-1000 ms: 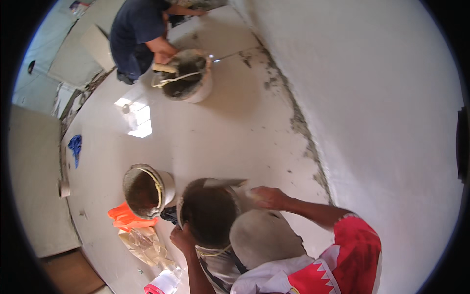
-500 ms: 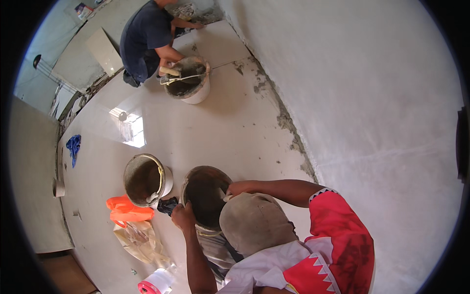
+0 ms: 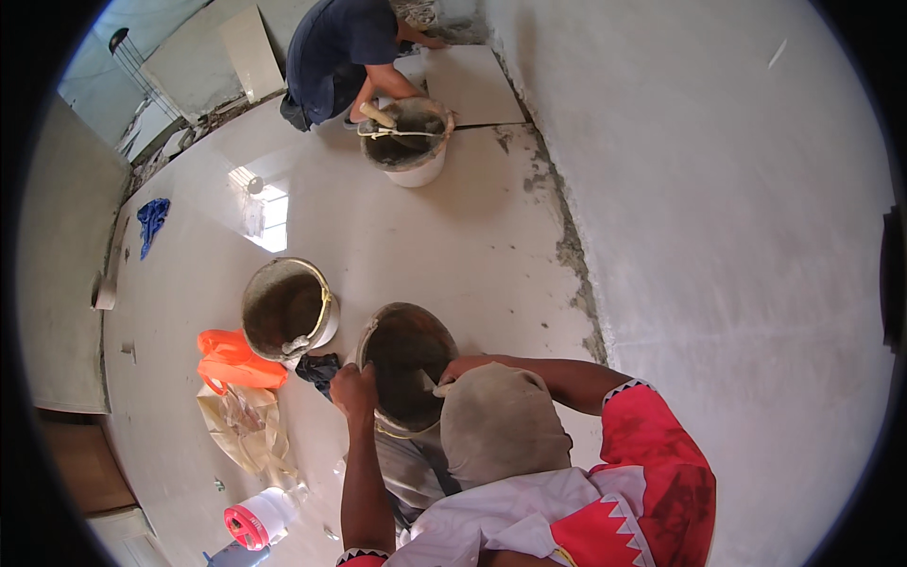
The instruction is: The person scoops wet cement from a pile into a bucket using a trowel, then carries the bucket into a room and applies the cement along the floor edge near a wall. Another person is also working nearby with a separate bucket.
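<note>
Neither my left hand nor my right hand is in view. Just below me a person in a grey cap and a red and white shirt bends over a mortar-smeared bucket. That person's left hand grips its rim. Their right hand, partly hidden by the cap, is at the opposite side with a small pale object by the fingers; its kind is unclear. Beside it stands a second dirty bucket with a yellowish handle. A black plastic bag lies between the two.
At the back, another person in a dark shirt crouches by a bucket holding a wooden-handled tool, near a large tile. An orange bag, a beige sack, a red-topped white tub and blue cloth lie left. A wall runs right.
The view has turned, so the far bucket and person sit further right and the left bucket higher. The near person's hands remain at the bucket; their left sleeve edge now shows.
</note>
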Motion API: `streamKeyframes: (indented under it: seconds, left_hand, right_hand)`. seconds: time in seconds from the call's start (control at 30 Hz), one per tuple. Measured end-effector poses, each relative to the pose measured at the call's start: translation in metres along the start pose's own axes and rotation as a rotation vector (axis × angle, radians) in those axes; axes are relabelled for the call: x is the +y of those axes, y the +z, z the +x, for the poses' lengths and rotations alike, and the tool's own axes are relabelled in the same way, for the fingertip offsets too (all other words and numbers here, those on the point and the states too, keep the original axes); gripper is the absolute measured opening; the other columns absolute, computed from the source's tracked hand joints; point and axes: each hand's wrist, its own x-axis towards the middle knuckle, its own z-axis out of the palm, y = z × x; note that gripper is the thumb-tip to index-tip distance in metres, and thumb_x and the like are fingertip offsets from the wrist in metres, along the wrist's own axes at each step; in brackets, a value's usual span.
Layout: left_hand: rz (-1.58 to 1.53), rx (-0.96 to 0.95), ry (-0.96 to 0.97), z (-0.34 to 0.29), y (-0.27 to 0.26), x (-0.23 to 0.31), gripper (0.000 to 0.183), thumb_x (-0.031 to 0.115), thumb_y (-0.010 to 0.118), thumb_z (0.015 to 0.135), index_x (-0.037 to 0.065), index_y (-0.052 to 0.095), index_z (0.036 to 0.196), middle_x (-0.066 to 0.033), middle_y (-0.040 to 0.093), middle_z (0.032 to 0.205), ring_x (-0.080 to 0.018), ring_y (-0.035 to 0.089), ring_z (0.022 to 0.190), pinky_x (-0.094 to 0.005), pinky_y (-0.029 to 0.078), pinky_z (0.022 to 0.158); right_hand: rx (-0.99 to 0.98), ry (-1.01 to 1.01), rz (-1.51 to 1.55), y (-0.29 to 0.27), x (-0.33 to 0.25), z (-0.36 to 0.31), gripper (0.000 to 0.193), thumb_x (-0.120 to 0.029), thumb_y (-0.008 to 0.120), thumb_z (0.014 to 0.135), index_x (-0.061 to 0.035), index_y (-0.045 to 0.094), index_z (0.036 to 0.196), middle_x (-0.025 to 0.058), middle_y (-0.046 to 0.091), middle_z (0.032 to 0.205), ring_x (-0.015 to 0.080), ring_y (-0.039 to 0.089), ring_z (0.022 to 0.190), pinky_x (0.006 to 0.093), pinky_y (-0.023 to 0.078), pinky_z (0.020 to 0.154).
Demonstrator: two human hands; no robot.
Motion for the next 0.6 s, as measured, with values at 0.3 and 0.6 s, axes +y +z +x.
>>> streamKeyframes:
  seconds: [0.3,0.6]
  left_hand:
    - [0.102,-0.006,0.027,0.005,0.001,-0.006,0.045,0.044,0.066,0.077,0.000,0.068,0.072,-0.0246,0.066,0.078,-0.0428,0.066,0.079,-0.0503,0.052,0.076]
    - [0.047,0.003,-0.041,0.005,0.003,-0.020,0.044,0.044,0.070,0.076,0.001,0.067,0.072,-0.0234,0.066,0.078,-0.0421,0.065,0.078,-0.0496,0.050,0.074]
  right_hand:
    - [0.044,0.172,0.317,0.005,0.012,-0.028,0.042,-0.034,0.064,0.093,-0.0037,0.065,0.122,0.0077,0.070,0.108,0.0130,0.063,0.097,0.0330,0.049,0.086]
    - [0.399,0.393,0.714,-0.022,-0.031,-0.106,0.043,-0.023,0.065,0.091,-0.0009,0.060,0.129,0.0098,0.068,0.110,0.0133,0.063,0.097,0.0275,0.050,0.085]
